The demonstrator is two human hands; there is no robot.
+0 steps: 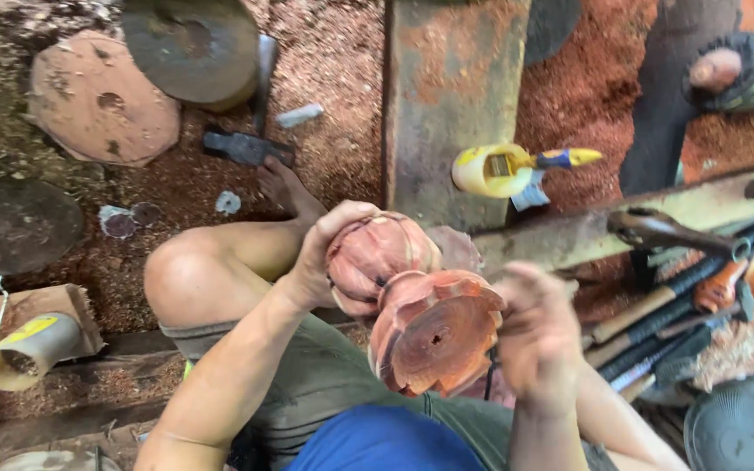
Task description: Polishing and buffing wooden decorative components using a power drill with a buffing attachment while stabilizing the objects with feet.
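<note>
1. The left hand (329, 253) is wrapped around the upper end of a turned red wood piece (412, 301), held in the air over the person's lap, its flat base with a centre hole facing the camera.
2. The right hand (538, 336) is blurred beside the base; its fingers look half open, and I cannot tell whether it touches the wood.
3. Risk: with only one sure grip on a rounded, ridged surface, the wood piece could roll out and drop onto the bare knee (181, 279) or foot (285, 192) below.
4. Risk: the thin flared rim looks liable to chip if it knocks against the iron beam (451, 96) just behind it.
5. Risk: the chisels (665, 314) lie close to the right elbow; a backward swing could strike their ends.
6. Counts: one wood piece in hand; three round discs (102, 100) on the sawdust floor at left; one hammer (246, 146); one yellow bottle (495, 170) on the beam; one yellowish can (28, 349) at lower left; several chisels, too overlapped to count.
</note>
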